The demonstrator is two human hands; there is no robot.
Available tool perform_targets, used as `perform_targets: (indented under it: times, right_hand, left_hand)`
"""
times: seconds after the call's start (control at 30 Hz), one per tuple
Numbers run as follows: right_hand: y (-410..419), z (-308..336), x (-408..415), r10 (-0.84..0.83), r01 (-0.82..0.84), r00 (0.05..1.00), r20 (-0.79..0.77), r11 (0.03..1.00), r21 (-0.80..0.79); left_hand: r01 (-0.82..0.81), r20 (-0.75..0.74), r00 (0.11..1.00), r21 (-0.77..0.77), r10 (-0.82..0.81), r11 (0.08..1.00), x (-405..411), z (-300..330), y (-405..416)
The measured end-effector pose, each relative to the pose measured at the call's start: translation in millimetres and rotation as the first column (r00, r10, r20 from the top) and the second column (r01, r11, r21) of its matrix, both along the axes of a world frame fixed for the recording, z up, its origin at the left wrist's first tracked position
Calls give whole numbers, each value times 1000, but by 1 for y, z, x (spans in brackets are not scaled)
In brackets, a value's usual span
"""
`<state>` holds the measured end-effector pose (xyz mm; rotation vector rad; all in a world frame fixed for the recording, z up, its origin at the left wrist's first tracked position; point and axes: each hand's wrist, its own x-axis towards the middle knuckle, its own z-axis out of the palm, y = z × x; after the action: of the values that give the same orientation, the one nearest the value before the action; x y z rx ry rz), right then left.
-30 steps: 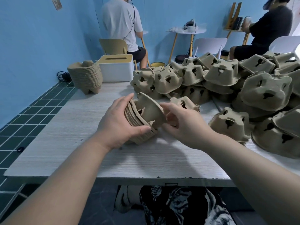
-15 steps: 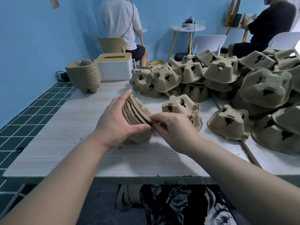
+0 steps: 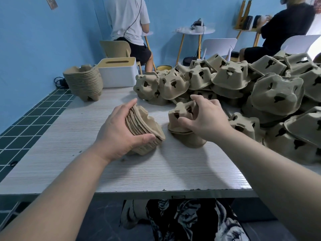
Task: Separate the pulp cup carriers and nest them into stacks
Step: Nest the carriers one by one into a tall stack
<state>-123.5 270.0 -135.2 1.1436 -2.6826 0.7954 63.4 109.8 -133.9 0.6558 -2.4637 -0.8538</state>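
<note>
- Head view looks down on a pale wood-grain table point(image 3: 69, 145) with both bare forearms reaching over it.
- Left hand point(image 3: 119, 129) grips a nested stack point(image 3: 144, 129) of pulp cup carriers turned on its side: the fingers lie over the far edge and the thumb clamps the near edge, and the stack's lower end rests on the table.
- Right hand point(image 3: 206, 119) comes down from above on a small clump of carriers point(image 3: 184, 122) that sits upside down on the table just right of the held stack; fingers and thumb curl round the top carrier, the thumb on its near side and the fingertips over its far edge.
- Held stack and clump stand apart, a strip of bare table between them.
- Loose pile point(image 3: 243, 87) of upside-down carriers fills the right and far part of the table, heaped several deep and running out of the picture at the right edge.
- Finished stack point(image 3: 83, 82), tall and upright, stands at the far left corner of the table, just beside a white tissue box point(image 3: 118, 73) with a tan lid.
- Behind the table two people sit facing away at small tables by a blue wall.
</note>
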Motion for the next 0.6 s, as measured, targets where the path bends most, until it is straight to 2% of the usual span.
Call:
perform_targets:
  times: [0.17,0.3,0.47,0.53,0.6]
  right_hand:
    - [-6,10,-7,54,-53,998,-11,997,56]
    - [-2,16,-8,65,-68,998,-23,990,-125]
    - [1,23,2,147,-115,988,54,913,-392]
    - [-2,22,9,176,-145,984,40,905,-399]
    - [-8,16,17,220,-197,975,34,923,-330]
  left_hand:
    - [-2,-8,1000,9,2,1000,0,-1,-2]
    - [2,-13,1000,9,-2,1000,0,-1,-1]
    - [3,-17,1000,8,-3,1000,0,1,1]
    - [3,-24,1000,11,-3,1000,0,1,2]
    - [0,-24,1000,2,0,1000,1,1,2]
